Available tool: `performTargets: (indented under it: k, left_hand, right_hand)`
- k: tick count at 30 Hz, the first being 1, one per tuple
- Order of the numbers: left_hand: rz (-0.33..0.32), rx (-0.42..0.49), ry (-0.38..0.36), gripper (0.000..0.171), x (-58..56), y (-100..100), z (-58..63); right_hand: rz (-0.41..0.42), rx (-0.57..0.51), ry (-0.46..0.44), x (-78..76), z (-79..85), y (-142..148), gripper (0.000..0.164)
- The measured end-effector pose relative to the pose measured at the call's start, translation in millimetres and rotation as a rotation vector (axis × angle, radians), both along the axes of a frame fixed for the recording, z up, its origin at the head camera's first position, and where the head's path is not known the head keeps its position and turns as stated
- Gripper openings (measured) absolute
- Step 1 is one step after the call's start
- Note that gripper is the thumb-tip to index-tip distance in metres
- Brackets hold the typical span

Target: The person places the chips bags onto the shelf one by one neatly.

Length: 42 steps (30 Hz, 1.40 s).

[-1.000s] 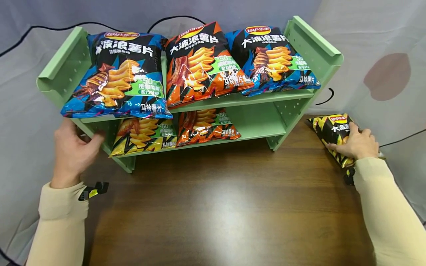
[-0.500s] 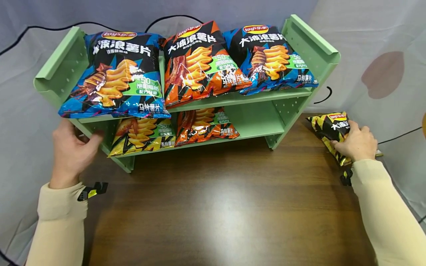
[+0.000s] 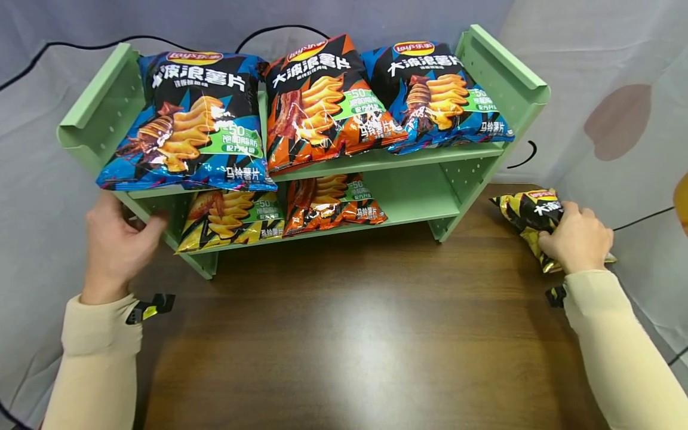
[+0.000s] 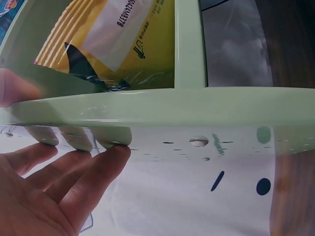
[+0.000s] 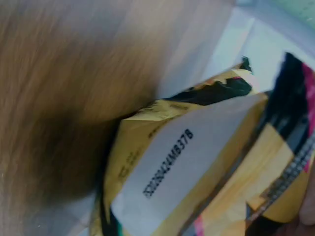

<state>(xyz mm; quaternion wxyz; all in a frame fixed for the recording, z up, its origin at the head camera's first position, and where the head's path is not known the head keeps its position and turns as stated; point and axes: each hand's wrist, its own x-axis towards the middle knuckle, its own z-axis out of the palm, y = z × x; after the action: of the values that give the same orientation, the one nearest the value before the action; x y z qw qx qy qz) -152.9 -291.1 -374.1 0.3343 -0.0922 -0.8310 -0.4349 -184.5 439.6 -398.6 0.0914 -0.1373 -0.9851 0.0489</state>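
At the far right in the head view, my right hand (image 3: 580, 239) grips a yellow-and-black chip bag (image 3: 518, 212), which looks squeezed and tilted. In the right wrist view the back label of this chip bag (image 5: 167, 162) faces the camera, with part of the hand at the right edge. My left hand (image 3: 120, 245) holds the left side panel of the green shelf (image 3: 419, 200). In the left wrist view its thumb lies inside the panel (image 4: 147, 110) and its fingers (image 4: 101, 172) touch the outer face. A second yellow bag (image 3: 231, 218) lies on the lower tier, beside an orange bag (image 3: 333, 203).
On the upper tier sit a blue bag (image 3: 188, 119), an orange bag (image 3: 328, 101) and another blue bag (image 3: 435, 95). Brown wooden tabletop (image 3: 322, 334) spreads in front of the shelf. Pale cloth stands behind and to the sides, with a black cable (image 3: 118, 42) across the back.
My right hand's fingers have drawn in on the yellow-and-black chip bag, which has bunched and tipped, its far end shifting slightly nearer. The left hand stays on the shelf panel.
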Motion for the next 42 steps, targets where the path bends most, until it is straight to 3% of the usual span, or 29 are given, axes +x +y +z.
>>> performTargets:
  k: [9,15,19,23,28,34,38,42]
  left_hand:
    - [-0.011,0.003,0.001,0.066,0.0,0,-0.6]
    - [-0.010,0.000,0.012,0.065,0.5,-1,0.2]
    - [-0.004,-0.005,0.007,0.064,0.8,0,0.1]
    - [0.000,0.001,-0.001,0.065,0.7,0,-0.1]
    - [0.003,0.002,0.000,0.064,0.1,1,-0.1]
    - [-0.006,-0.003,0.000,0.063,-0.3,0,-0.5]
    - [-0.009,0.003,0.009,0.063,0.1,-1,-0.5]
    - [-0.014,0.003,0.011,0.063,-0.4,0,-0.2]
  right_hand:
    - [0.038,0.006,0.081,44.1,2.2,-43,0.071]
    - [0.039,0.004,0.080,77.3,-2.1,-75,0.068]
    - [0.045,0.013,0.075,90.8,-7.8,-90,0.066]
    - [0.052,0.014,-0.002,95.0,-11.7,-96,0.071]
    - [0.071,0.018,-0.143,93.1,-21.2,-97,0.094]
    - [0.075,0.041,-0.129,91.4,-36.3,-102,0.118]
    - [0.083,0.029,-0.138,91.3,-32.5,-99,0.120]
    - [0.128,-0.038,-0.200,90.2,-17.1,-84,0.117]
